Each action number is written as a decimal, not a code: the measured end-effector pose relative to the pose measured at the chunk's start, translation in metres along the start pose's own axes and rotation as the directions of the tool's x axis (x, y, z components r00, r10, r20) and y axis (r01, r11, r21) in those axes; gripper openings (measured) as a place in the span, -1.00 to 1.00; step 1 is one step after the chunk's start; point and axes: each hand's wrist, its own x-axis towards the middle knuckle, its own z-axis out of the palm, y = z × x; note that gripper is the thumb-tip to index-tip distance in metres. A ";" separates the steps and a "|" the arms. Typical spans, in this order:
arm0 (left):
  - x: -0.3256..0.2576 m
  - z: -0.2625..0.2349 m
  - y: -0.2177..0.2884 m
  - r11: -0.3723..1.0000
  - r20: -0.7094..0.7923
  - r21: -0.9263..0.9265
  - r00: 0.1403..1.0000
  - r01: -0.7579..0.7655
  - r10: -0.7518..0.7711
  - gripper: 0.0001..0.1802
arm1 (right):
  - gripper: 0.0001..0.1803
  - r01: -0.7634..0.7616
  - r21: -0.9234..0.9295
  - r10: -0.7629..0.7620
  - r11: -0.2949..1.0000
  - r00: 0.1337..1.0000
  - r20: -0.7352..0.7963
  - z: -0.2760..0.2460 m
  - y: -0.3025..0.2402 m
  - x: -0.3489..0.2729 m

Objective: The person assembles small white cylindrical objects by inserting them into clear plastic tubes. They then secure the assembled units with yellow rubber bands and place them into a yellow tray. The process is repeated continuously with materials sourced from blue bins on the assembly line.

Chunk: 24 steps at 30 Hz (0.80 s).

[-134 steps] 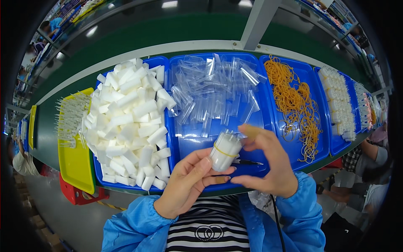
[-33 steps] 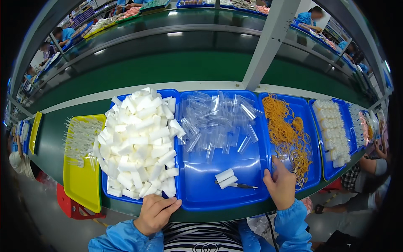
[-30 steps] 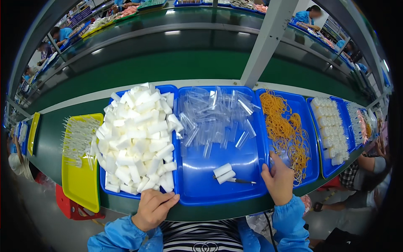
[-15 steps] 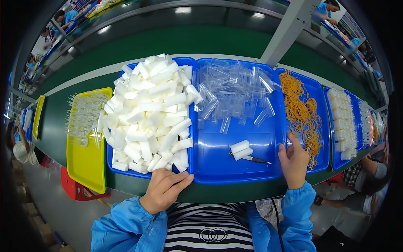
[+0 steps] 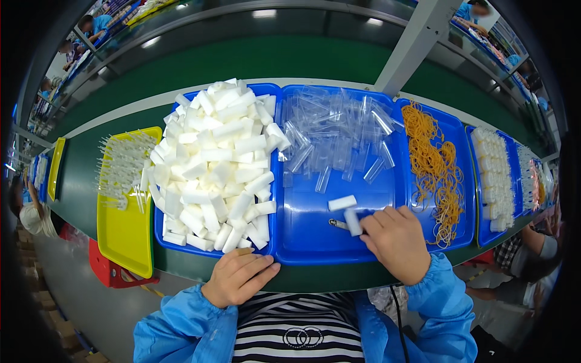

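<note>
Right-hand grip (image 5: pixel 396 242) on upright white block (image 5: pixel 353 221)

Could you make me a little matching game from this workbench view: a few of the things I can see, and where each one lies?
Things:
1. Heap of white foam blocks
2. Clear plastic sleeves
3. Tangle of orange rubber bands
4. White plastic picks

Places:
A. Yellow tray at far left
B. Blue tray in front of the person, at its back
C. Blue tray left of the middle one
D. Blue tray right of the middle one

Pairs: 1-C, 2-B, 3-D, 4-A
</note>
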 end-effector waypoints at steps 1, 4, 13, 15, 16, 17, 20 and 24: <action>0.002 -0.002 0.000 1.000 -0.011 0.001 1.000 -0.019 0.019 -0.69 | -0.80 0.037 0.046 -0.039 0.998 0.998 0.041 -0.003 0.002 -0.001; 0.003 0.000 0.007 1.000 -0.030 0.006 0.999 -0.028 0.028 -0.69 | -0.83 0.119 0.252 -0.154 0.960 0.981 0.122 -0.004 0.008 -0.002; 0.018 0.007 0.008 0.995 -0.136 -0.084 0.989 0.051 -0.062 -0.68 | -0.78 0.152 0.220 -0.092 0.964 0.961 -0.260 0.001 0.000 0.050; 0.017 0.003 0.003 0.989 -0.155 -0.127 0.984 0.071 -0.091 -0.69 | -0.75 0.129 0.066 -0.107 0.989 0.958 -0.265 0.011 -0.003 0.062; 0.017 -0.001 0.001 0.993 -0.177 -0.101 0.981 0.059 -0.076 -0.68 | -0.73 0.136 -0.002 -0.131 0.991 0.950 -0.282 0.019 -0.005 0.070; 0.018 -0.006 0.000 0.996 -0.196 -0.077 0.979 0.041 -0.055 -0.67 | -0.73 0.133 -0.005 -0.129 0.991 0.956 -0.264 0.021 -0.008 0.071; 0.014 -0.028 -0.001 0.996 -0.272 0.044 0.960 0.077 -0.063 -0.66 | -0.81 0.116 0.053 -0.102 0.992 0.970 -0.219 0.005 -0.013 0.063; -0.020 -0.068 -0.021 0.932 -0.411 0.171 0.882 0.321 -0.229 -0.66 | -0.81 0.085 0.108 -0.068 0.990 0.986 -0.152 0.000 -0.013 0.058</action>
